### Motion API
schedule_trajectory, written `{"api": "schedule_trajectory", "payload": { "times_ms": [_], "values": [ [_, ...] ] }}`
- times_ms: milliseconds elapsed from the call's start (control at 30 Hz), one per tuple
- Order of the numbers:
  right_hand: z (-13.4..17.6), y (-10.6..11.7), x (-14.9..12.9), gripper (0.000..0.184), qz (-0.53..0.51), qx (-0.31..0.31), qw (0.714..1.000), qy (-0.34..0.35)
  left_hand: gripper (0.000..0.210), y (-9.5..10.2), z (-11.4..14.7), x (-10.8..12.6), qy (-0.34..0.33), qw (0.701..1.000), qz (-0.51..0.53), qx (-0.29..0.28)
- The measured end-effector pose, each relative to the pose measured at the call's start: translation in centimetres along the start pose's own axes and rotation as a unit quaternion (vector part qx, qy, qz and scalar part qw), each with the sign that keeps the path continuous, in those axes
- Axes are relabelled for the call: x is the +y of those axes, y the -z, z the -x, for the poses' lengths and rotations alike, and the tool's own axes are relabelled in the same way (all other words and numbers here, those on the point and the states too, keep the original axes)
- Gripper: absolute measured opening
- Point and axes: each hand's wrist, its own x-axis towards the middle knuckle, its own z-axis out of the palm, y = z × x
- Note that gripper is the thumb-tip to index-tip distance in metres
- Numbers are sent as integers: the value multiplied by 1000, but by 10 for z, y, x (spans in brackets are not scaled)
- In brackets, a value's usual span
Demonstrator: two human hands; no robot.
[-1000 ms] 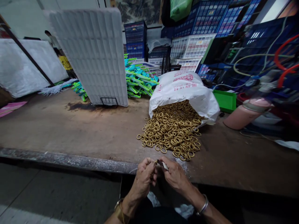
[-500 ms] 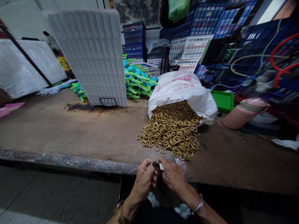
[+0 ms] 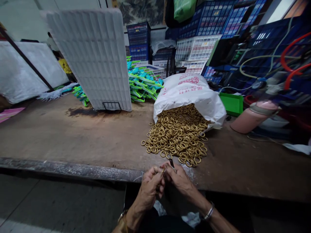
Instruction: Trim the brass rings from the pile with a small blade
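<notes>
At the table's front edge, my left hand (image 3: pixel 151 184) is closed in a pinch on a small golden ring (image 3: pixel 163 170), of which only a sliver shows. My right hand (image 3: pixel 181 181) meets it fingertip to fingertip. A small, dark, flat tool (image 3: pixel 171 162) sticks up from the fingers of my right hand; its kind is not clear, as most of it is hidden. Just beyond both hands lies a heap of golden rings (image 3: pixel 177 136), spilling from the mouth of a white woven sack (image 3: pixel 187 89) with red print.
A white ribbed panel (image 3: pixel 94 58) stands upright in a black wire stand on the table (image 3: pixel 48 136). Behind it are green and turquoise plastic pieces (image 3: pixel 143 82). A green tray (image 3: pixel 232 104) and a pink bottle (image 3: pixel 252 118) are right of the sack. Stacked crates (image 3: pixel 194 48) fill the back.
The dark tool has turned from lying between the hands to pointing up out of my right hand. My fingertips have come together, and a golden sliver now shows between them.
</notes>
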Motion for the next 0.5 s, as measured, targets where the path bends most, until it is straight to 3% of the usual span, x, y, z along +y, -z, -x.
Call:
{"api": "schedule_trajectory", "payload": {
  "times_ms": [233,500],
  "values": [
    [-4,-1,2,33,-16,-6,1000,14,31,-1,0,-3,7,999,-50,8],
    [-4,-1,-2,42,-67,-14,998,-7,34,-4,2,3,22,999,13,-20]
  ]
}}
